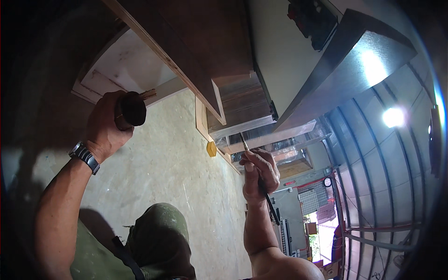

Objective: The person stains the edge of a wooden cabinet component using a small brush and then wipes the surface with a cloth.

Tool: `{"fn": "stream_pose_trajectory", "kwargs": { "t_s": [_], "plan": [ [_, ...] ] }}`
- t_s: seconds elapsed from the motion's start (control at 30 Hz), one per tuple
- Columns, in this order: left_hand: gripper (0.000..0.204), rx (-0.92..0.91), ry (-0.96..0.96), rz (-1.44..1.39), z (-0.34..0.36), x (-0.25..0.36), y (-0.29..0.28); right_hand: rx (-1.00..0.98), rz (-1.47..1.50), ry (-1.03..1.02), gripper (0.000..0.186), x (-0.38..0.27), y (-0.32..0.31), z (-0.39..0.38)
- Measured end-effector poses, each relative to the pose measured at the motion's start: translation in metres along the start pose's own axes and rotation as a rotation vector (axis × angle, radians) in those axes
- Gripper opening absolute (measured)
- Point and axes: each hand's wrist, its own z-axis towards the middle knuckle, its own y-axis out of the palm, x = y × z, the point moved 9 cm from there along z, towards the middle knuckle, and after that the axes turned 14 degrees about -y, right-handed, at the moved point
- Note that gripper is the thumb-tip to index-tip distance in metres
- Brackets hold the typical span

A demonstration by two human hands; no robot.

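Note:
My left hand (105, 123), with a wristwatch above it, is closed around a small dark cup (133, 111). A thin wooden stick or brush end (149, 94) juts out beside the cup's rim; I cannot make out which. In my right hand (259, 172) is a slim paintbrush (244, 142), pinched near its ferrule, its black handle running back past the wrist. The brush tip points at the pale lower edge (245, 125) of a dark brown wooden cabinet (200, 42). Whether the tip touches it I cannot tell.
A dark board with a shiny face (345, 65) slants out at the upper right. Wrapped furniture pieces (289, 142) stand beyond the cabinet. On the concrete floor (172, 158) lies a small yellow block (212, 149). A pale panel (130, 58) is behind the cup.

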Motion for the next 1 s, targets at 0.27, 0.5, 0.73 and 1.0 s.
{"fn": "stream_pose_trajectory", "kwargs": {
  "t_s": [0.27,0.5,0.73,1.0],
  "plan": [
    [0.062,0.040,0.015,0.021,0.005,-0.012,-0.016,-0.123,0.069,-0.061,0.014,-0.008,0.027,-0.017],
    [0.066,0.054,-0.006,0.044,0.014,-0.031,-0.025,-0.287,0.173,0.307,0.018,-0.013,0.076,-0.075],
    [0.069,0.102,-0.026,0.050,0.021,-0.043,-0.046,-0.454,0.250,0.548,0.024,-0.027,0.138,-0.185],
    [0.066,0.111,-0.049,-0.031,0.024,-0.065,-0.050,-0.300,0.364,1.012,0.049,-0.021,0.138,-0.221]
  ]
}}
